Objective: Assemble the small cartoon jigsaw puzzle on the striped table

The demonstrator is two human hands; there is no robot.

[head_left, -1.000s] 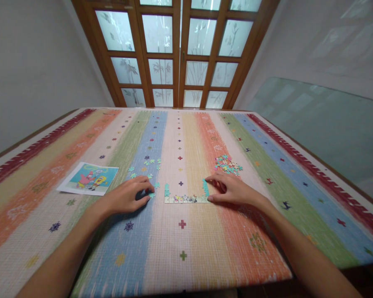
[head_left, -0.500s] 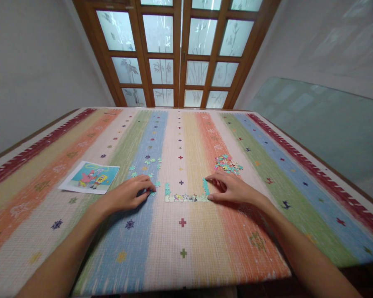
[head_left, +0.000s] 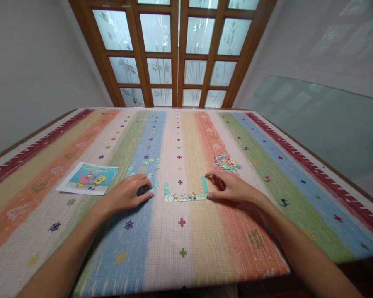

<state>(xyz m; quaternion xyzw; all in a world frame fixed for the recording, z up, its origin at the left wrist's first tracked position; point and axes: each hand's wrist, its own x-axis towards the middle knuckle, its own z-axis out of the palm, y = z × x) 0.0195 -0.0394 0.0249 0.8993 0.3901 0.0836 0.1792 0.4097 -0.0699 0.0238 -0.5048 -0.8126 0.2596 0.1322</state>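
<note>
Puzzle frame (head_left: 184, 196): partial, U-shaped, flat on striped tablecloth (head_left: 186, 256) near centre. Pale multicolour bottom strip, short teal uprights at both ends, interior unfilled. Right hand (head_left: 229, 187) at 3 o'clock of frame, fingertips touching right teal upright, fingers curled loosely; not closed on anything visible. Left hand (head_left: 128, 193) at 9 o'clock, just beside frame, palm down, fingertips pressed onto tablecloth among scattered teal pieces (head_left: 149, 167); whether a piece sits under fingers, cannot tell. Loose piece pile (head_left: 226, 162) at 1 o'clock, near right hand. Reference picture (head_left: 88, 178), cartoon print, at 9 o'clock, well apart. Wooden glazed doors (head_left: 177, 54) at 12 o'clock beyond table.
</note>
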